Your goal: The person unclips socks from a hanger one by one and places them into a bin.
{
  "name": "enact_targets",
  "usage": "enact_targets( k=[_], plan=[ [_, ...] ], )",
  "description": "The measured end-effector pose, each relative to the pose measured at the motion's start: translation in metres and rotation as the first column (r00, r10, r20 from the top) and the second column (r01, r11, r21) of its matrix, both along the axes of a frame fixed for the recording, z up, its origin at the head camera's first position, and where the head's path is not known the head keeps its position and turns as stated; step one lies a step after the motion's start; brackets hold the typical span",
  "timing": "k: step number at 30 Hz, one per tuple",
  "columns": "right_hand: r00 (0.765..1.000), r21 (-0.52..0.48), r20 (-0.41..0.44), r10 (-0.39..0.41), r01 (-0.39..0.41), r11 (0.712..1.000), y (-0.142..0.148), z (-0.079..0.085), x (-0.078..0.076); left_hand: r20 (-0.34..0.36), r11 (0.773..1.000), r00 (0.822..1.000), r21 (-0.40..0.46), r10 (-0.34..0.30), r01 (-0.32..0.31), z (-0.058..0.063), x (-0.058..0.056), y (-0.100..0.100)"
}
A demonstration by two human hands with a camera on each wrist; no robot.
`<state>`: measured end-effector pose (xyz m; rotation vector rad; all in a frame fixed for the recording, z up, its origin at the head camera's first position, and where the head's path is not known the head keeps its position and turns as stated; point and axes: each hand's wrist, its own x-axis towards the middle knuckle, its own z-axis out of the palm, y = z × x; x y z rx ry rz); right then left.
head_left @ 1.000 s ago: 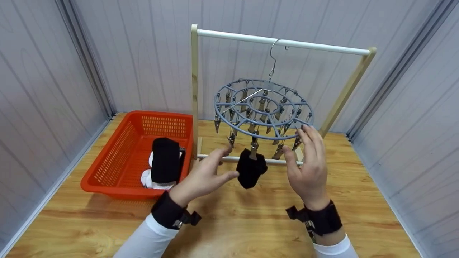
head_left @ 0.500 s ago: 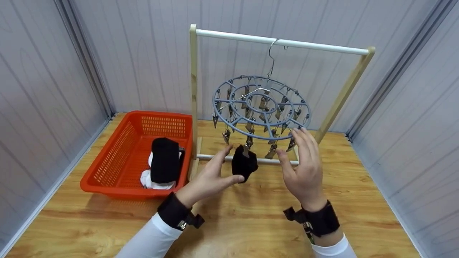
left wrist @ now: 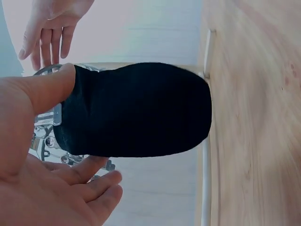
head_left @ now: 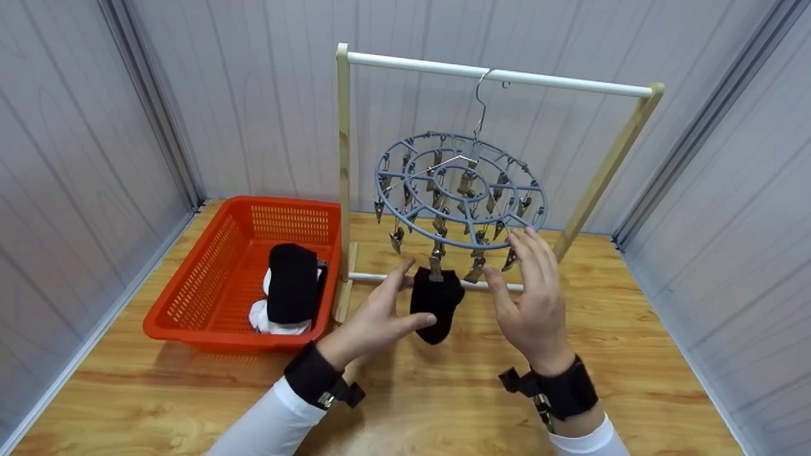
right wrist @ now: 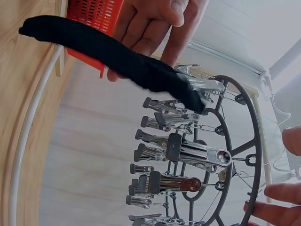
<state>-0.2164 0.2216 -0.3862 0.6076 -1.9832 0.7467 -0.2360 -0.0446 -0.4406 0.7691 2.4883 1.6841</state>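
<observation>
A black sock (head_left: pixel 437 304) hangs from a metal clip (head_left: pixel 435 266) at the front of a round grey clip hanger (head_left: pixel 461 244). My left hand (head_left: pixel 380 316) is beside the sock, its fingers loosely extended. In the left wrist view the thumb (left wrist: pixel 51 87) overlaps the sock near its clipped end, and the fingers pass beneath it; whether they touch it I cannot tell. My right hand (head_left: pixel 533 297) has its fingertips at the hanger's front right rim, thumb held apart. In the right wrist view some fingers (right wrist: pixel 282 207) lie against the ring.
An orange basket (head_left: pixel 190 326) on the left contains a black sock (head_left: pixel 293 285) and white cloth (head_left: pixel 279 326). The hanger's hook hangs from a white rod (head_left: pixel 412 63) on a wooden stand (head_left: pixel 344 158). Several unused metal clips dangle from the ring. Pale panel walls surround the wooden table (head_left: pixel 443 405).
My left hand has shifted slightly right, toward the sock. My right hand has moved a little left. The hanger has turned slightly, and the sock has swung and now shows its broad side.
</observation>
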Motion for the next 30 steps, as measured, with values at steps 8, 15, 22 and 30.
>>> enact_targets(
  k=[8,15,22,30],
  plan=[
    [1.000,0.006,0.006,0.008,-0.008,1.000,-0.0008,-0.0008,0.0011,0.016,0.998,1.000,0.061,0.016,-0.016,-0.0039,-0.0005,0.0074],
    [1.000,0.010,0.004,0.005,-0.005,1.000,-0.0012,-0.0004,0.0016,0.031,0.996,0.997,0.036,0.077,-0.078,-0.0044,-0.0002,0.0101],
    [1.000,-0.002,-0.012,0.004,-0.004,1.000,-0.0019,0.0023,0.0035,0.006,0.997,0.999,0.064,0.039,-0.039,-0.0005,0.0011,0.0073],
    [0.992,-0.040,-0.125,0.006,-0.011,0.999,-0.0047,0.0058,0.0033,-0.046,0.998,0.999,0.050,-0.027,0.030,0.0037,0.0066,0.0084]
  ],
)
